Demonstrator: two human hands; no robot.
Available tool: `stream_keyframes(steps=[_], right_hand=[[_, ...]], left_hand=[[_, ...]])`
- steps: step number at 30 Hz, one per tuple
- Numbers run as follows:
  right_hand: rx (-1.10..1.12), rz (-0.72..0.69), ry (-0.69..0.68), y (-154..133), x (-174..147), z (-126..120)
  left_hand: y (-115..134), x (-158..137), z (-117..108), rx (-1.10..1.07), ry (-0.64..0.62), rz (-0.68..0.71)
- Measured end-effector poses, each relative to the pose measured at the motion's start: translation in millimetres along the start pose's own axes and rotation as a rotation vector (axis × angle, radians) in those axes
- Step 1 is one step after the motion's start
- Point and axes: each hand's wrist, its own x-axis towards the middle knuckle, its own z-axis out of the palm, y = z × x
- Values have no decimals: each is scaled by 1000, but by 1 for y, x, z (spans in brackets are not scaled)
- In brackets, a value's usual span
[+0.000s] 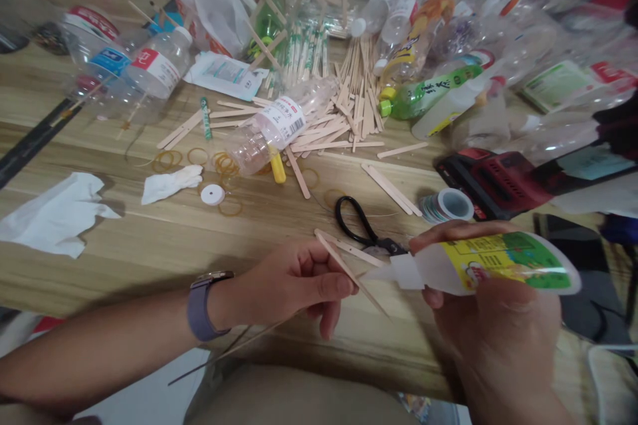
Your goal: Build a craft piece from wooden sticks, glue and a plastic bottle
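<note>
My left hand (299, 279), with a watch on its wrist, is closed on a flat wooden craft stick (369, 297), pinched between thumb and fingers. Wrapped around a clear squeeze glue bottle (493, 264) with a yellow and green label is my right hand (498, 325). The bottle lies nearly level, its pointed nozzle aimed left, close beside the stick; whether they touch I cannot tell. A thin brown stick (219, 355) runs beneath my left hand, its far end hidden. Just beyond the hands lie black-handled scissors (356, 222) and another craft stick (351, 251).
Loose craft sticks (361, 93) are heaped at the back centre, with a clear plastic bottle (279, 123) lying among them. Several bottles crowd the back right near a red and black tool (498, 179). A wire spool (451, 204), rubber bands (167, 161) and crumpled tissue (60, 212) lie about.
</note>
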Motion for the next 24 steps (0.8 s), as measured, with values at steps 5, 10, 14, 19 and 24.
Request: stream_keyframes(steps=[5, 10, 14, 19, 24], right_hand=[[15, 30, -17, 1, 3, 0], [44, 33, -54, 2, 3, -3], [12, 36, -81, 3, 2, -5], [-7, 33, -84, 2, 1, -6], [-17, 9, -78, 3, -1, -4]], left_hand=[[0, 0, 0, 2, 4, -8], [-1, 0, 0, -4, -19, 16], [-6, 0, 0, -5, -2, 11], [-11, -1, -1, -18, 31, 53], [-10, -2, 0, 53, 77, 75]])
